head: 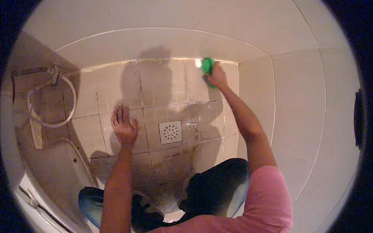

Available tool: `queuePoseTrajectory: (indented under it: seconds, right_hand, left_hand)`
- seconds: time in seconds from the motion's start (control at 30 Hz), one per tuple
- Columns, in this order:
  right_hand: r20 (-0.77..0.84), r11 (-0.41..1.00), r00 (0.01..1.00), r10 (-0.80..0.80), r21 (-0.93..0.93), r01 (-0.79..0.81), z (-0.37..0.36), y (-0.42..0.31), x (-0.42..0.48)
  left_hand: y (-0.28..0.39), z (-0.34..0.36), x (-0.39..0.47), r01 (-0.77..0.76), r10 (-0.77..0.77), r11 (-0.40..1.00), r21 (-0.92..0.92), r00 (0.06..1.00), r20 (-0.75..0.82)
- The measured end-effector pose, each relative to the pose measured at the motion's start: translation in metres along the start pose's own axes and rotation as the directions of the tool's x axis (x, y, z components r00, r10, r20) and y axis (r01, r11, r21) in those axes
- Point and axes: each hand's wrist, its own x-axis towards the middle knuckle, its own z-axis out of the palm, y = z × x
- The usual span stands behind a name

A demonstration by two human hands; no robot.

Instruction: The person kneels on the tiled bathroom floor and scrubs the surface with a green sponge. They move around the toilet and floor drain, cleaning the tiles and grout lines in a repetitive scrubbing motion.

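Note:
My right hand (218,76) is stretched far forward and wrapped around a green scrubbing brush (207,65). The brush is blurred and lies close to the joint between the floor tiles and the back wall, near the right corner; its bristles are hard to make out. A whitish spot shows at its left end. With fingers spread, my left hand (124,125) is over the tiled floor (157,113), to the left of a square floor drain (170,132); it holds nothing. Light glints off wet tiles right of the drain.
A valve (54,74) with a looped white hose (72,90) is on the left. Below it stands the ceramic base of a toilet (67,157). Tiled walls rise behind and at the right (297,110). My bent knees (218,186) are close to the floor.

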Motion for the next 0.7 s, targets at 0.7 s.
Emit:
queuePoseTrajectory:
  seconds: [0.7]
  right_hand:
    - [-0.007, 0.998, 0.999, -0.046, -0.034, 0.046, 0.021, -0.035, 0.004]
  left_hand:
    - [0.002, 0.000, -0.003, 0.041, -0.041, 0.999, 0.013, 0.999, 0.023]
